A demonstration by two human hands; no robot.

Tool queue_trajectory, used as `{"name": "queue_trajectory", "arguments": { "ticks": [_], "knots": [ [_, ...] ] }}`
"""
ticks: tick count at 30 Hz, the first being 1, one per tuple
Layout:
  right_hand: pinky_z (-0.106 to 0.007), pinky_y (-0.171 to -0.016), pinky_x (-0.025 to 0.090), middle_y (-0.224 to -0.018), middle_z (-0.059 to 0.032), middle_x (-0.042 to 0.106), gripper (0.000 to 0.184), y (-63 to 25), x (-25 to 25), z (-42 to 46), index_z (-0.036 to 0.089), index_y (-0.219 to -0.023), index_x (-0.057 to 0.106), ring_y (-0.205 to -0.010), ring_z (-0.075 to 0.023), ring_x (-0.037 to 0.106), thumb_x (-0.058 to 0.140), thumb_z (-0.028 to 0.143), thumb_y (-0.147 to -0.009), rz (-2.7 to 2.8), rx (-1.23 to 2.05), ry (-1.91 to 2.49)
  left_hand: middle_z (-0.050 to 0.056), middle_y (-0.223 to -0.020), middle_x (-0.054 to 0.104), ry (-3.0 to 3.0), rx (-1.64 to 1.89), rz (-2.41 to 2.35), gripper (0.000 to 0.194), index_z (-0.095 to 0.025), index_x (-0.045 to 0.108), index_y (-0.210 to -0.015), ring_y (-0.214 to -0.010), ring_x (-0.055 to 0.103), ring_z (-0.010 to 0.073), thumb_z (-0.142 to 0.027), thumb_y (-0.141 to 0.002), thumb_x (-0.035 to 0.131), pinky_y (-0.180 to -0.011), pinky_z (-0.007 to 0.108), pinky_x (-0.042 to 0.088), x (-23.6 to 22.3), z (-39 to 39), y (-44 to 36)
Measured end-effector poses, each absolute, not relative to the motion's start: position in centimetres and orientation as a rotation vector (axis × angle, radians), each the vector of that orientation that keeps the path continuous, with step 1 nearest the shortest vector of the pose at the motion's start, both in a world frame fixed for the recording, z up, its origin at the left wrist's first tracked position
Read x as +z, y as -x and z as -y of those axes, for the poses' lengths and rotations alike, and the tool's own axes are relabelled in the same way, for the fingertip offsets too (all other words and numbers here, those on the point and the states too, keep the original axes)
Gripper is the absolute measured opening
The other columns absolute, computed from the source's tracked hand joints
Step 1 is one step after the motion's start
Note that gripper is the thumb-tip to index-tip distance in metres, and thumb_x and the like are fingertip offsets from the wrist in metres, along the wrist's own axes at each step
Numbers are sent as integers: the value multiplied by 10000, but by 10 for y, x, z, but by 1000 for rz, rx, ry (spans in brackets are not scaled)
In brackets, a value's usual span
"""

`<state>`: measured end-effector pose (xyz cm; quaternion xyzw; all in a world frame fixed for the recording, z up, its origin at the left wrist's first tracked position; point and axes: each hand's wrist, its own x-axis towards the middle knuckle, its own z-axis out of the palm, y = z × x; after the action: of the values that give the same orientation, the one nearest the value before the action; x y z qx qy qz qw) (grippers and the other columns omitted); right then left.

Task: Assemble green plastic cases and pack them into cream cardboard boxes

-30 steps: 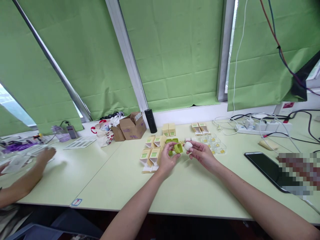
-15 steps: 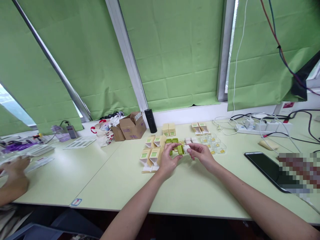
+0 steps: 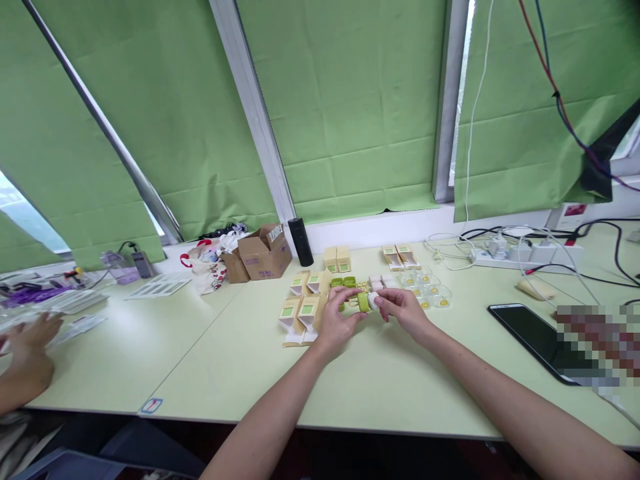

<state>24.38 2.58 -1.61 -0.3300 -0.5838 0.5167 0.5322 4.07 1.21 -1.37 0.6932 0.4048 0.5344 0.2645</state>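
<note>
Above the table my left hand [image 3: 336, 315] pinches a small green plastic piece [image 3: 363, 302] between thumb and fingers. My right hand [image 3: 404, 310] grips a small white piece [image 3: 372, 299] that meets the green one's right side. A thin yellowish loop sticks out at the green piece's left. Beyond my hands lie more green pieces [image 3: 343, 282] and some pale pink and white pieces [image 3: 383, 281]. Right of them are clear domed cups [image 3: 442, 297] with yellow centres. Beside my left hand stand several cream cartons [image 3: 291, 311] with green windows.
Two closed cream boxes [image 3: 337, 259] and another open pair [image 3: 400, 257] stand farther back. A black cylinder [image 3: 301, 242] and a cardboard box [image 3: 265, 251] are at the wall. To the right lie a phone [image 3: 530, 340] and a power strip [image 3: 530, 257]. Another person's hand [image 3: 33, 343] works far left.
The green and white pieces have turned slightly and sit closer together between my fingers. Both my hands stay in nearly the same place. The other person's hand has shifted a little.
</note>
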Motion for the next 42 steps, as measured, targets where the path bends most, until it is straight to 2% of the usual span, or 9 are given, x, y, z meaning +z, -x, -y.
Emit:
{"name": "queue_trajectory", "arguments": {
  "ticks": [5,18,26,31,35,42],
  "knots": [
    [-284,-514,415,-520,9,596,528,-243,-19,-27,183,-802,802,-483,-134,502,837,703,-723,1400,1223,799,71,-1215,613,-1870,1429,-1102,487,-294,800,-1141,-1154,611,265,-124,-699,914,-1020,421,513,-14,-12,-42],
    [-324,-571,587,-720,-41,722,529,-237,-19,-25,169,-837,829,-600,-152,599,913,662,-661,1224,1343,774,62,-1127,634,-1928,1513,-1103,453,-252,744,-1081,-1048,606,242,-127,-684,922,-914,372,497,-18,-11,-47],
    [-355,-643,663,-746,-44,740,565,-233,-15,-20,144,-842,815,-660,-160,640,925,660,-639,1185,1338,789,50,-1106,636,-1980,1537,-1113,406,-229,688,-1090,-1026,602,227,-164,-743,888,-887,356,491,-23,-11,-50],
    [-387,-687,686,-782,-47,775,565,-228,-19,-20,149,-911,808,-650,-177,697,939,630,-645,1166,1350,770,56,-1096,643,-2020,1564,-1115,368,-225,672,-1080,-1037,600,241,-205,-777,880,-871,357,486,-24,-11,-51],
    [-392,-685,701,-840,-60,803,570,-227,-21,-19,162,-969,790,-713,-218,757,957,599,-643,1140,1369,751,66,-1168,663,-2012,1541,-1108,373,-234,675,-1144,-1101,613,247,-164,-810,828,-917,364,484,-22,-10,-50],
    [-428,-708,714,-879,-80,806,585,-227,-21,-19,177,-1006,759,-781,-263,790,939,618,-667,1189,1327,726,95,-1253,665,-1879,1491,-1103,424,-245,704,-1292,-1114,625,247,-254,-880,798,-961,375,505,-23,-12,-49]
  ]
}}
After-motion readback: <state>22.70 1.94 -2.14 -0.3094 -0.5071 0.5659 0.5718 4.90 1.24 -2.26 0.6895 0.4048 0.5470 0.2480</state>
